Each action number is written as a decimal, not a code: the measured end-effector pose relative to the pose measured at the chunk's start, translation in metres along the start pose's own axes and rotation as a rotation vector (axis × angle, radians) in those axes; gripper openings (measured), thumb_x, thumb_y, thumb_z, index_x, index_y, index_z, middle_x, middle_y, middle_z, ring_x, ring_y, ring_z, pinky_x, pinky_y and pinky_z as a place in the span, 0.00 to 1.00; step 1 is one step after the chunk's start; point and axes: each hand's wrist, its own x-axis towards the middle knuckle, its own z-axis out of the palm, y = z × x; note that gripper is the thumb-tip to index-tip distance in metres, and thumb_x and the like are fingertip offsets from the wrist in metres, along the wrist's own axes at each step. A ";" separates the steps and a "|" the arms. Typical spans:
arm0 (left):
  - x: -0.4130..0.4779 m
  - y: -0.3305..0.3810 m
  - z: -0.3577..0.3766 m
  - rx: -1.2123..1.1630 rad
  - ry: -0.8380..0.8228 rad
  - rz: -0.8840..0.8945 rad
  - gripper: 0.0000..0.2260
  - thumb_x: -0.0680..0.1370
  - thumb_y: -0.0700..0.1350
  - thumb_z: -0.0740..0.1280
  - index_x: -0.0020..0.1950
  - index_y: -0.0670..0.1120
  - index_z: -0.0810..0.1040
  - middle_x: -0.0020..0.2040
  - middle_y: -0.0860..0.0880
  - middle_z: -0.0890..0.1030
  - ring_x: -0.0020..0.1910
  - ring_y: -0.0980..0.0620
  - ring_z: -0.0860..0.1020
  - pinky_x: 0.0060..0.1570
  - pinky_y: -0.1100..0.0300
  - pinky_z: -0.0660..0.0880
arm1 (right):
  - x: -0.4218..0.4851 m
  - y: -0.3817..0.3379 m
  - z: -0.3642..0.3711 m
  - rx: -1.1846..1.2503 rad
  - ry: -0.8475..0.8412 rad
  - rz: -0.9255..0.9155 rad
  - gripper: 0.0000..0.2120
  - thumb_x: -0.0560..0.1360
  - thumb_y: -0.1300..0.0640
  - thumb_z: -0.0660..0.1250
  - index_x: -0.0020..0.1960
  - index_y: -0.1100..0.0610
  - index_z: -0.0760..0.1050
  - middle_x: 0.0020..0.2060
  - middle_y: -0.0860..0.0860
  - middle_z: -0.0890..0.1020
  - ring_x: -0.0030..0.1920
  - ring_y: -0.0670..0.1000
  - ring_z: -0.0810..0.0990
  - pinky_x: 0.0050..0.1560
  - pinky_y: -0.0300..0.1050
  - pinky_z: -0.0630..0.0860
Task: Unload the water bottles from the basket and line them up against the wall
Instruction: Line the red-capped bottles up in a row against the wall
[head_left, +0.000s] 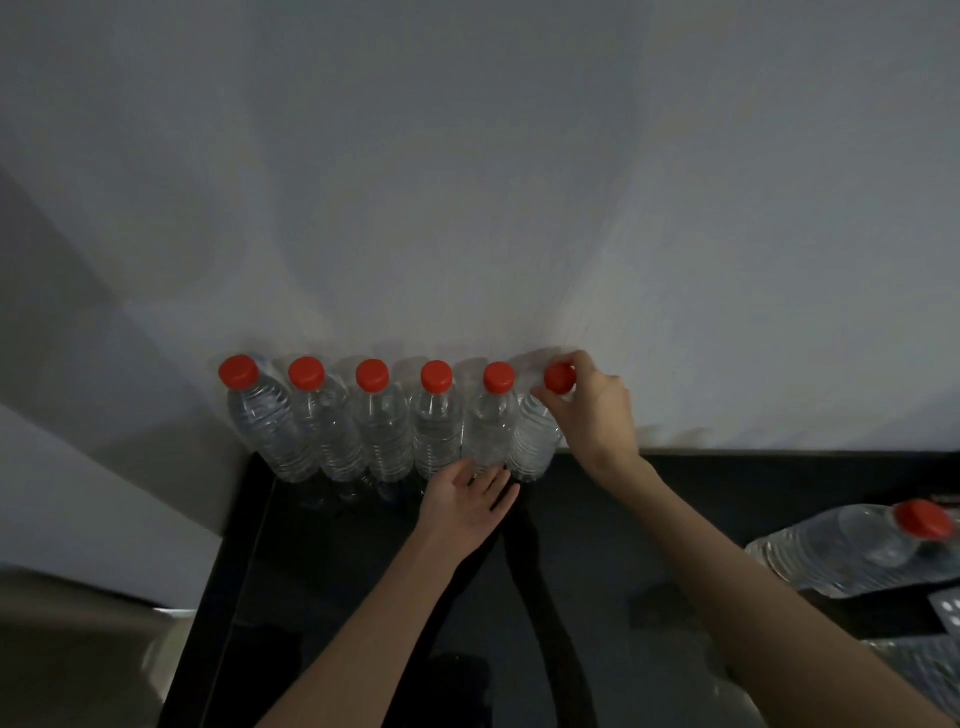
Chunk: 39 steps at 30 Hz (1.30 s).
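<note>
Several clear water bottles with red caps stand in a row (374, 421) on a black counter (597, 545) against the white wall (467, 182). My right hand (592, 410) pinches the red cap of the rightmost bottle (532, 441), which stands at the row's right end. My left hand (470, 501) lies palm up, fingers apart, at the base of the neighbouring bottle (491, 426), touching or nearly touching it. Another bottle (862, 551) lies on its side at the right edge; the basket around it is barely visible.
The counter's left edge (249, 545) drops beside a wall corner at left. A ridged pale object (945, 613) sits at the lower right under the lying bottle. Bare counter runs along the wall right of the row.
</note>
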 end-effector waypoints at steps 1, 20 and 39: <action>-0.003 -0.001 0.001 0.018 0.001 -0.002 0.22 0.81 0.45 0.60 0.75 0.43 0.65 0.70 0.39 0.72 0.72 0.42 0.67 0.62 0.45 0.68 | -0.001 0.001 -0.001 0.008 -0.006 -0.006 0.17 0.74 0.55 0.72 0.58 0.60 0.72 0.46 0.56 0.83 0.43 0.55 0.82 0.47 0.50 0.80; -0.150 -0.030 0.056 0.821 -0.258 0.620 0.11 0.79 0.43 0.66 0.60 0.53 0.79 0.59 0.52 0.82 0.58 0.53 0.81 0.60 0.55 0.76 | -0.107 -0.008 -0.154 0.068 -0.019 -0.130 0.15 0.79 0.53 0.63 0.66 0.50 0.72 0.63 0.47 0.78 0.59 0.47 0.78 0.54 0.43 0.78; -0.110 -0.255 0.171 1.354 -0.366 0.633 0.26 0.76 0.44 0.70 0.73 0.52 0.67 0.70 0.50 0.72 0.58 0.59 0.74 0.52 0.69 0.70 | -0.185 0.205 -0.303 -0.166 -0.121 0.033 0.16 0.76 0.52 0.67 0.63 0.51 0.73 0.57 0.48 0.77 0.50 0.48 0.78 0.53 0.45 0.76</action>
